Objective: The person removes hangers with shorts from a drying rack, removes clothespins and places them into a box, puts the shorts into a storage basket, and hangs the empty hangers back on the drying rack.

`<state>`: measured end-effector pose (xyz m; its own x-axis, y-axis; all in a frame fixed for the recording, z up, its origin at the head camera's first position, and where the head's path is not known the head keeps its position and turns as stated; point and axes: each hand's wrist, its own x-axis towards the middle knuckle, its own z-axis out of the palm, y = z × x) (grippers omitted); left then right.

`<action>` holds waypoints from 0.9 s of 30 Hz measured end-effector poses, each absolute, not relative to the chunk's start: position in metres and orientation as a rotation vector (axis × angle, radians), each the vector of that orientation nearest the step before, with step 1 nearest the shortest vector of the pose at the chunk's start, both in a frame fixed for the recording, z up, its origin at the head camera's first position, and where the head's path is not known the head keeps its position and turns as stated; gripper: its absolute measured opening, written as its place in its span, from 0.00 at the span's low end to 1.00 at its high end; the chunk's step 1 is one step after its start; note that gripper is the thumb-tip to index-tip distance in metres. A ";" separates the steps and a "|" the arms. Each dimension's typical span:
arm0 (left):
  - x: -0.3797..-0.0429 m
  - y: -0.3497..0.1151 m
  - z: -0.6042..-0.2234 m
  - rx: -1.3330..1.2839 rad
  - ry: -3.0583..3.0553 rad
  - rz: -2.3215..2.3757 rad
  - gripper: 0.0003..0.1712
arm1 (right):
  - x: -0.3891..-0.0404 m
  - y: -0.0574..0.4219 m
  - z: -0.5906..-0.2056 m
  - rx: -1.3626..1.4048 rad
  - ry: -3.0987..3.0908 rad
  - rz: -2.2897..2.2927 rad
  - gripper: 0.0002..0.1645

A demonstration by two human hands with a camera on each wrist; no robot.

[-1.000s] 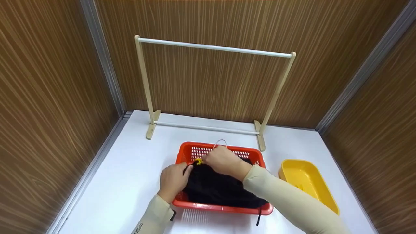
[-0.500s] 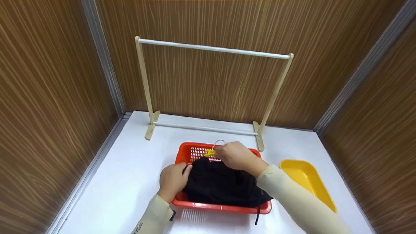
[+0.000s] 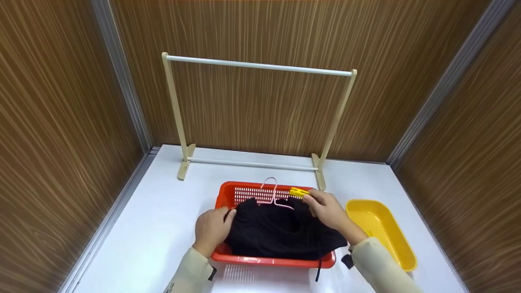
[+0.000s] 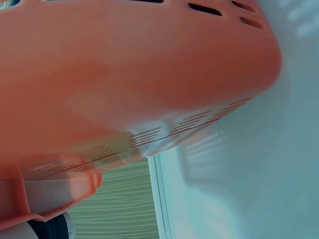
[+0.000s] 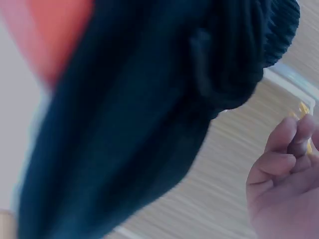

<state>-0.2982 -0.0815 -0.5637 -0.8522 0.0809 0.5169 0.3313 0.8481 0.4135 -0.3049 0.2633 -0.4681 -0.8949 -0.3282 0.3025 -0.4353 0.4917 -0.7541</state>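
Observation:
A black garment (image 3: 281, 234), with a cord over the front rim, lies across the red basket (image 3: 268, 261) on a pink hanger (image 3: 274, 200). The hanger's hook stands up above the cloth. My left hand (image 3: 212, 228) grips the garment's left end at the basket's left side. Above its right part, my right hand (image 3: 331, 211) pinches a yellow clothespin (image 3: 299, 192) between thumb and fingers. The right wrist view shows the garment (image 5: 149, 119) large, with the right hand (image 5: 284, 184) beside it. Only the basket's side (image 4: 149, 74) fills the left wrist view; the left hand is hidden there.
Behind the basket stands a wooden clothes rack (image 3: 175, 106) with a white top bar (image 3: 258, 65). To the right is a yellow tray (image 3: 380, 221), partly behind the right forearm. Wood-grain walls enclose the white table (image 3: 163, 195) at the back and sides.
My right hand has moved right across the garment, carrying the clothespin from the hanger's left side to its right. The pink hanger is now uncovered. My left hand keeps its hold.

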 end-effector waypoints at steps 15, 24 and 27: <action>-0.297 -0.081 -0.562 -0.294 -2.576 -0.720 0.23 | -0.280 0.259 -0.532 0.404 -2.253 1.579 0.13; -0.296 -0.082 -0.565 -0.296 -2.514 -0.705 0.24 | -0.272 0.256 -0.527 0.480 -2.138 1.647 0.14; -0.297 -0.082 -0.565 -0.305 -2.503 -0.699 0.24 | -0.277 0.261 -0.539 0.481 -2.097 1.668 0.16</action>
<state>-0.2971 -0.0822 -0.5652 -0.8400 0.0745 0.5374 0.3420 0.8416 0.4180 -0.2773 0.2615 -0.5390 -0.8537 -0.0111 0.5206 -0.5097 0.2223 -0.8311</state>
